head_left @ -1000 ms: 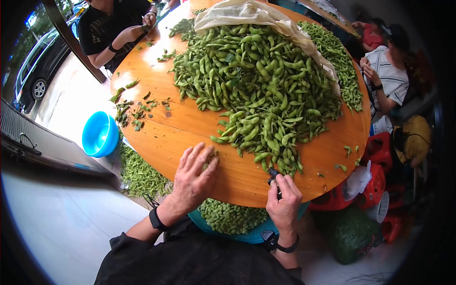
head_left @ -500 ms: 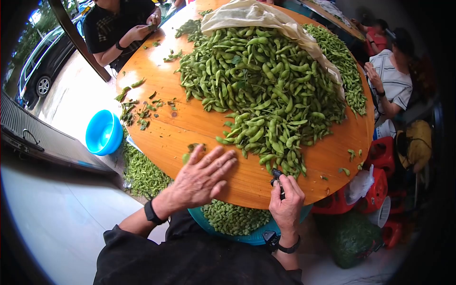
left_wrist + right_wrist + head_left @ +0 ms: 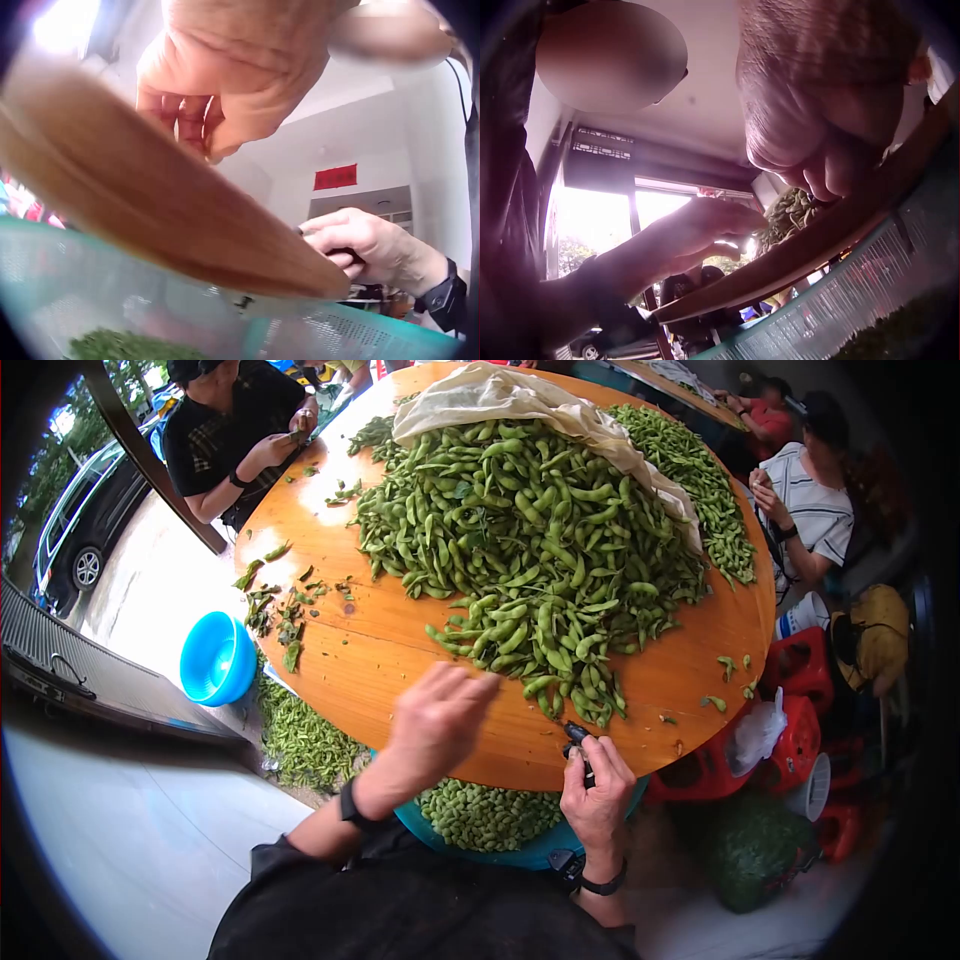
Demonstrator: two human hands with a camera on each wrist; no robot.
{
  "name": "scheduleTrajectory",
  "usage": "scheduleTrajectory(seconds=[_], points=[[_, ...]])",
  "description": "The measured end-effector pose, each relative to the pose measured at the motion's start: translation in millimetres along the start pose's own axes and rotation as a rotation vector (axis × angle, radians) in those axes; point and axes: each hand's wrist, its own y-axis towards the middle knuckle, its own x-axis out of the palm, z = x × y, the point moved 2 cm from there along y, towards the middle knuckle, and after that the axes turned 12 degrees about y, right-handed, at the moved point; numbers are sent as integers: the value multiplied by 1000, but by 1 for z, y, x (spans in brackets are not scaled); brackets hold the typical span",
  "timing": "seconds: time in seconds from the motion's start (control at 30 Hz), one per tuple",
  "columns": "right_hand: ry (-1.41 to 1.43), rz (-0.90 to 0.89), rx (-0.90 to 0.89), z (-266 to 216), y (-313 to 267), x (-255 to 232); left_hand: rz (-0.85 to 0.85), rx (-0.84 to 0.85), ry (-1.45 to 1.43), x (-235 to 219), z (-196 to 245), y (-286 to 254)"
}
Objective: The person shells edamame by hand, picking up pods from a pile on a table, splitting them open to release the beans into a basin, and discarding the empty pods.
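Observation:
In the head view a large heap of green pods (image 3: 530, 540) covers the middle of the wooden table (image 3: 380, 650). My left hand (image 3: 435, 720), blurred, hovers at the near edge left of the heap's tip; its relaxed, slightly bent fingers show nothing held in the left wrist view (image 3: 240, 75). At the near edge further right, my right hand (image 3: 598, 795) grips a small black tool (image 3: 575, 733) just below the lowest pods. A blue-green basket of shelled beans (image 3: 485, 815) stands under the table's edge.
Leaf scraps (image 3: 290, 615) lie on the table's left side. A blue basin (image 3: 218, 660) and more pods (image 3: 300, 730) are on the floor at left. Red stools (image 3: 800, 735) stand at right. People sit at the far left and right; pale cloth (image 3: 510, 395) borders the heap.
My left hand has lifted and turned, its spread fingers now more bent. The green scrap beside it is gone from there, and one shows by the leaf scraps. My right hand keeps its grip.

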Motion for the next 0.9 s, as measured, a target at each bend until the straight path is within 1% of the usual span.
scheduleTrajectory(seconds=[0.03,0.1,0.13,0.2,0.27,0.33,0.37,0.43,0.47,0.6,0.63,0.67,0.7,0.73,0.77,0.8,0.83,0.9], points=[[2,2,-2,-1,-1,-2,-10,40,-11,10,17,8],[-15,10,40,-3,-2,-8,4,24,-18,34,35,15],[-18,13,42,-1,-4,-10,-37,32,4,45,38,12],[5,24,37,4,-6,-11,-57,29,15,55,39,9],[10,22,33,3,-4,-11,-81,25,33,56,37,6],[13,14,21,2,-4,-10,-106,-43,-60,54,34,8],[24,35,35,3,-4,-9,-104,-44,-56,54,32,10],[38,53,47,3,-4,-8,-104,-145,-149,53,28,14],[18,37,49,4,-4,-9,-139,-116,-134,57,24,13],[-31,31,42,1,-3,-10,-142,-80,-99,57,23,11],[-39,33,44,1,-3,-11,-83,-130,-181,51,23,11],[19,37,74,3,-3,-11,-26,-179,-262,45,24,9],[79,39,104,5,-4,-12,-30,-179,-268,40,26,6],[76,36,106,7,-6,-13,-59,-63,-376,35,32,2],[114,61,166,11,-10,-15,-85,53,-480,29,38,-3],[156,87,226,14,-11,-16,-151,186,-483,25,48,-12],[113,127,120,12,-8,-18,-220,320,-483,23,59,-24],[243,230,292,29,-19,-22,-370,435,-506,33,79,-46]])
